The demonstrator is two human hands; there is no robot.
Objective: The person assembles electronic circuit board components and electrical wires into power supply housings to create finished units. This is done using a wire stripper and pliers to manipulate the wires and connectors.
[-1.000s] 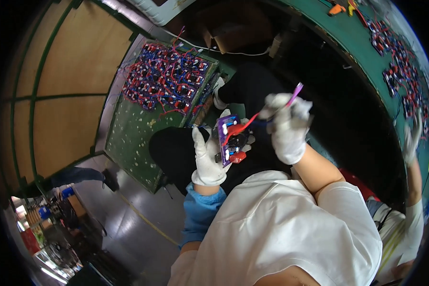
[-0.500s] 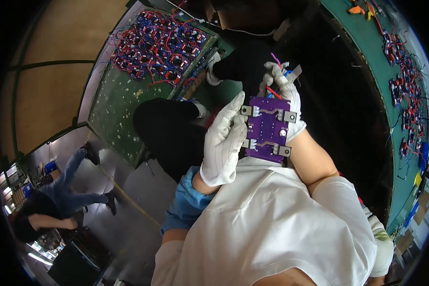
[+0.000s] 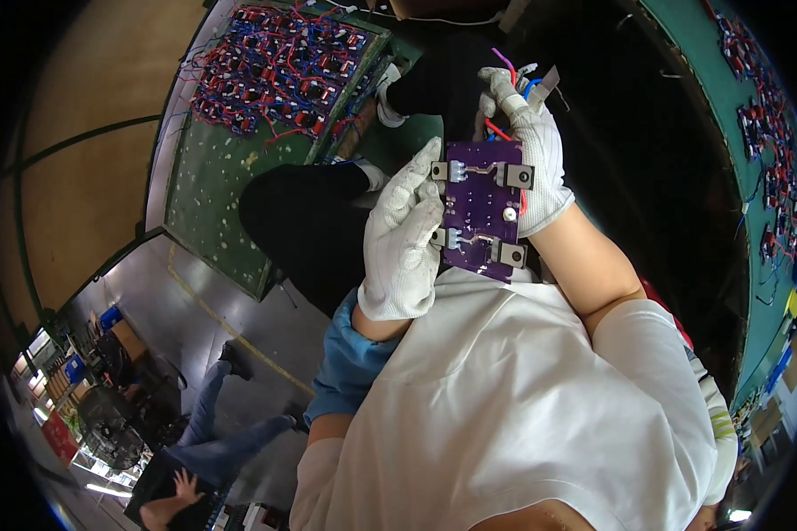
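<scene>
The green desk [image 3: 205, 190] in the upper left carries a tray of red- and blue-wired parts [image 3: 279, 66]. At upper centre, my gloved left hand [image 3: 405, 239] and right hand [image 3: 531, 155] grip a purple circuit board [image 3: 483, 211] by its edges.

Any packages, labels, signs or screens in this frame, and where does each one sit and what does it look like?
Yellow tag: far right edge by the green bench, small and squarish; too small to tell more.
Brown cartons: lower right edge, boxy, blurred.
Blue bin: far left on the floor, small and boxy.
No screen or sign can be made out; the purple circuit board in the gloved hands shows no readable label.
</scene>
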